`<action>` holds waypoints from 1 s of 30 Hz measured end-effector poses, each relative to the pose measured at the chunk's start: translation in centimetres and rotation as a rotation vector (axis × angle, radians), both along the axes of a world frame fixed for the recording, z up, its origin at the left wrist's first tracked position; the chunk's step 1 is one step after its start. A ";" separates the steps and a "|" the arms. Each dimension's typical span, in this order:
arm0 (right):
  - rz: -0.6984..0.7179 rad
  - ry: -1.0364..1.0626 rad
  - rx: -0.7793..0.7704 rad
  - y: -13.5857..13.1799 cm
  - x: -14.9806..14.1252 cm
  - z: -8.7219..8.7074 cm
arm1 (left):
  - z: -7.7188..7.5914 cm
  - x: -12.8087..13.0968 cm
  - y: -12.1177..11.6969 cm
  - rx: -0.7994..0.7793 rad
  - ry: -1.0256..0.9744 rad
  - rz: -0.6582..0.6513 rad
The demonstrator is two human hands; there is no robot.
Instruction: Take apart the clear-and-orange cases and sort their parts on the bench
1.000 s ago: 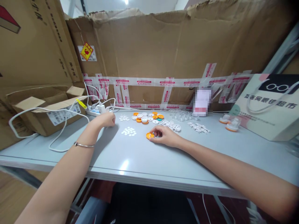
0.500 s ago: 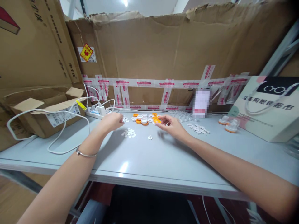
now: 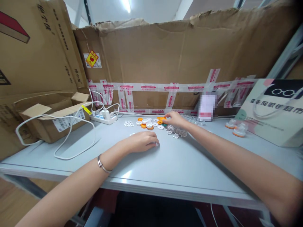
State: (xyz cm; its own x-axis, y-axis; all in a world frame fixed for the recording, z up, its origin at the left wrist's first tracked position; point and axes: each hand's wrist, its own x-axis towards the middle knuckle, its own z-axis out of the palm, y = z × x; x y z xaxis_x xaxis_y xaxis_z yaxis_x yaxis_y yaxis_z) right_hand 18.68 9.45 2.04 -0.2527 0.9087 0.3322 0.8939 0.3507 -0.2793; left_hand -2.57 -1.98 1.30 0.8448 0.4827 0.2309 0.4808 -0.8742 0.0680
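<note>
My left hand (image 3: 143, 142) is low over the middle of the table, its fingers closed on a small white plastic part (image 3: 157, 144) that mostly hides behind them. Farther back, my right hand (image 3: 175, 119) reaches into a cluster of round pieces, fingertips closed at an orange ring-shaped cap (image 3: 161, 119). White round caps (image 3: 149, 125) lie stacked with other orange ones just left of those fingers. Below my right wrist is a heap of white openwork plastic parts (image 3: 175, 130). Small white discs (image 3: 129, 123) are scattered left of the caps; a nearer group is largely covered by my left hand.
Clear plastic pieces (image 3: 193, 119) lie behind my right forearm. Two clear domes with orange bases (image 3: 239, 130) stand near a paper bag (image 3: 272, 119). At left are a white power strip (image 3: 104, 118), looping cable and an open carton (image 3: 44, 129). A large cardboard sheet (image 3: 153, 56) closes off the back.
My right hand has carried an orange cap from the table's middle back to the cluster, uncovering a small white part. My left hand has come rightward from the discs onto that part.
</note>
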 end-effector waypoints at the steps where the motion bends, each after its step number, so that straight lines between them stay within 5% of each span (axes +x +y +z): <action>1: -0.003 -0.011 -0.010 0.1 -0.1 -0.2 | 0.0 0.0 0.0 -0.005 0.001 0.004; 8: -0.025 -0.025 -0.010 0.0 -0.3 -1.3 | 0.0 0.2 0.0 -0.027 -0.037 0.027; 14: -0.063 0.005 0.008 1.6 -0.6 -0.6 | 0.1 0.2 0.2 -0.087 -0.069 0.023; 24: -0.121 -0.019 -0.136 4.4 -1.4 -1.3 | 0.1 -0.3 0.7 -0.071 -0.106 0.043; 30: -0.113 0.027 -0.142 4.0 -0.9 -1.4 | 1.6 -4.3 3.4 0.203 -0.459 0.335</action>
State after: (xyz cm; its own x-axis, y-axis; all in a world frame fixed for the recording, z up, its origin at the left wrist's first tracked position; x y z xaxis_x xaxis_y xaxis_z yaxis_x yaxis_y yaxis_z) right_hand 17.74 13.49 0.68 -0.1387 0.9691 0.2039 0.9170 0.2034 -0.3432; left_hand -6.84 1.42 2.92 0.4467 0.6134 0.6513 0.6930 -0.6976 0.1816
